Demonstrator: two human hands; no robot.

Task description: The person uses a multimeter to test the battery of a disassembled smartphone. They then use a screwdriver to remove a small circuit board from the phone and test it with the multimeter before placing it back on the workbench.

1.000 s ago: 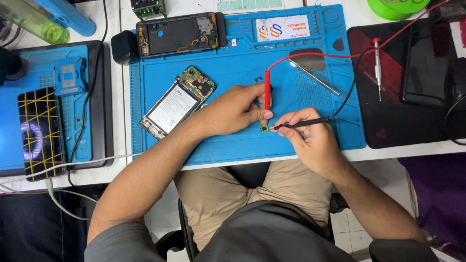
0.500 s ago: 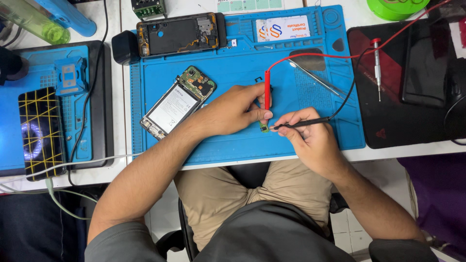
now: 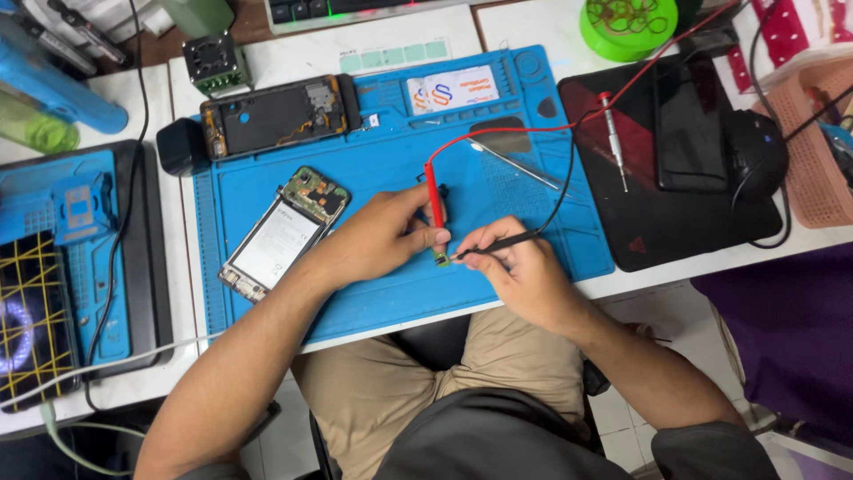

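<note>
My left hand (image 3: 386, 236) grips a red test probe (image 3: 434, 194) upright, its tip down on a small green circuit part (image 3: 441, 260) on the blue work mat (image 3: 382, 151). My right hand (image 3: 520, 271) holds a black test probe (image 3: 502, 244) nearly flat, its tip meeting the same small part. The red lead runs up and right across the mat; the black lead curves up beside it. An opened phone with its battery and board showing (image 3: 280, 233) lies just left of my left hand.
A phone back frame (image 3: 280, 116) lies at the mat's top left. Tweezers (image 3: 515, 164) rest on the mat; a screwdriver (image 3: 613, 140) and a dark tablet (image 3: 689, 124) sit on a black pad at right. A black mouse (image 3: 755, 156), a pink basket (image 3: 813, 147), a green dish (image 3: 626, 25).
</note>
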